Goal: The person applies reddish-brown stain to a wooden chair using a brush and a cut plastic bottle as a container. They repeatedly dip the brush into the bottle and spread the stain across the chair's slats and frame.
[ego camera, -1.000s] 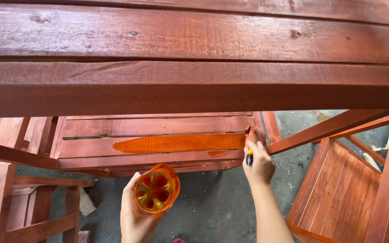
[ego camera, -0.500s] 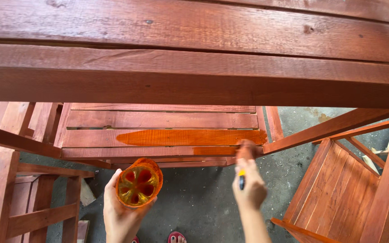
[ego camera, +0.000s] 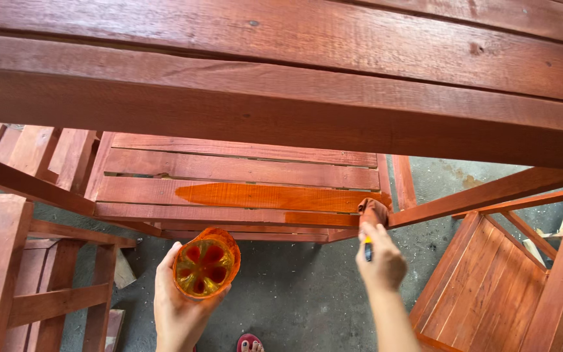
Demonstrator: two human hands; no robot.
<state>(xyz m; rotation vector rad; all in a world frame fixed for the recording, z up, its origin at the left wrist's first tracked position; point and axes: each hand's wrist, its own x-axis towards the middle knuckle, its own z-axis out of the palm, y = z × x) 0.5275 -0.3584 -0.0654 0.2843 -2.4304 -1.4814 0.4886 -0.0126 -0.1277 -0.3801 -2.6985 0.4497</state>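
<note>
The brush (ego camera: 373, 215), its dark stained head uppermost and a yellow-and-black handle below, sits in the right hand (ego camera: 380, 264), whose fingers are wrapped tight round the handle. Its head touches the right end of a slat (ego camera: 242, 194) on the lower slatted frame, just where that slat meets the frame's side rail. A long wet orange streak (ego camera: 275, 195) runs along this slat from near its middle to the brush; the rest of the slat is a duller red-brown.

The left hand (ego camera: 180, 303) holds a cup (ego camera: 205, 263) from below, fingers curled and clamped round its side. The cup is clear plastic with orange stain inside, its ribbed bottom showing through the liquid. It hangs in the air over the floor, just in front of the frame's near edge and well to the left of the brush.

Above both hands a broad stained beam (ego camera: 281, 98) crosses the whole view. More stained wooden frames stand at the left (ego camera: 8, 261) and right (ego camera: 503, 280), with a slanted rail (ego camera: 490, 194) running up to the right of the brush. Beneath lies a grey concrete floor (ego camera: 294, 293), and a toe in a red sandal (ego camera: 249, 343) shows at the bottom edge.
</note>
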